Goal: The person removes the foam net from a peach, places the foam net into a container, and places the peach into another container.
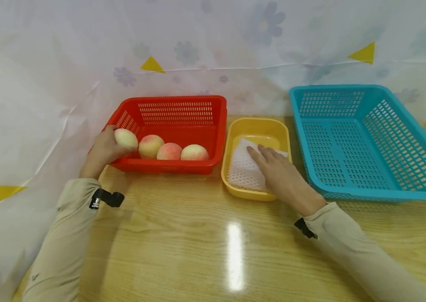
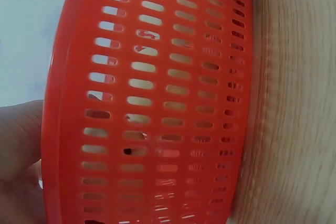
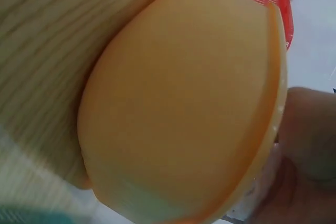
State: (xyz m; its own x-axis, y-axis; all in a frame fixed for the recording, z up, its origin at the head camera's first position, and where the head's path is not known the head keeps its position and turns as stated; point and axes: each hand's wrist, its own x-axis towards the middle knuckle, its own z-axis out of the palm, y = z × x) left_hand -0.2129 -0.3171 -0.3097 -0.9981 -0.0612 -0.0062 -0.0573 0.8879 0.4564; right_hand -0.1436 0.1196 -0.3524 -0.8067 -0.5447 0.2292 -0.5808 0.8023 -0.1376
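In the head view, my left hand (image 1: 102, 150) reaches over the left end of a red basket (image 1: 175, 167) and grips a pale peach (image 1: 126, 139), thumb in front and fingers behind. Three more peaches, one of them pink (image 1: 169, 151), lie in a row along the basket's front wall. My right hand (image 1: 282, 176) lies over a yellow tray (image 1: 250, 195), its fairly straight fingers resting on white foam netting (image 1: 244, 167). In the left wrist view, the slotted basket wall (image 2: 157, 108) hides most of that hand. The tray's side hides the right fingertips in the right wrist view.
Right of the tray stands a large blue basket (image 1: 364, 195) with slotted walls. All three containers sit on a wooden table (image 1: 182, 235). A pale flowered sheet (image 1: 213, 42) with yellow triangles hangs behind and on the left.
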